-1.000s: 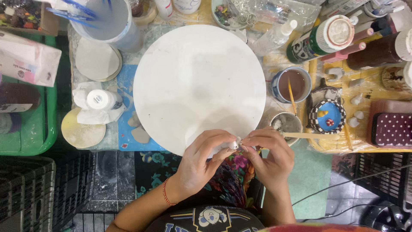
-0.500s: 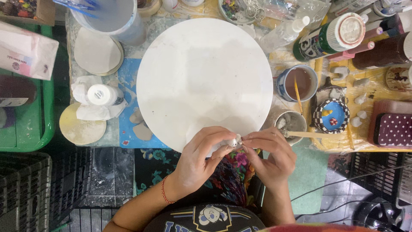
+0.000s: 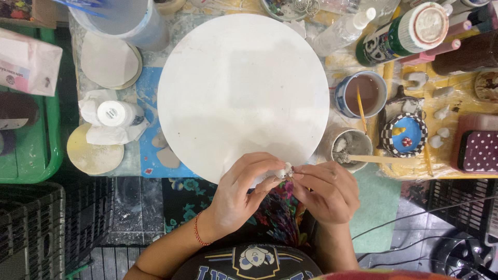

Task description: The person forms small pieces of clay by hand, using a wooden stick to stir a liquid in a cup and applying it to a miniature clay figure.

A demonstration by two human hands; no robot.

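My left hand (image 3: pixel 243 193) and my right hand (image 3: pixel 326 191) meet at the near edge of a big round white board (image 3: pixel 243 88). Between their fingertips they pinch one small whitish piece (image 3: pixel 284 170), most of it hidden by the fingers. A red thread circles my left wrist. Both hands hover over my lap, just below the board's rim.
Right of the board stand a cup of brown liquid with a stick (image 3: pixel 363 94), a grey cup with a wooden stick (image 3: pixel 348 147), a blue checker-rimmed dish (image 3: pixel 405 135) and bottles (image 3: pixel 399 32). At left are a small white jar on tissue (image 3: pixel 115 115), round discs (image 3: pixel 94 151) and a green tray (image 3: pixel 36 161).
The view has shifted slightly; the hands stay together at the board's near edge, fingers still working the small piece.
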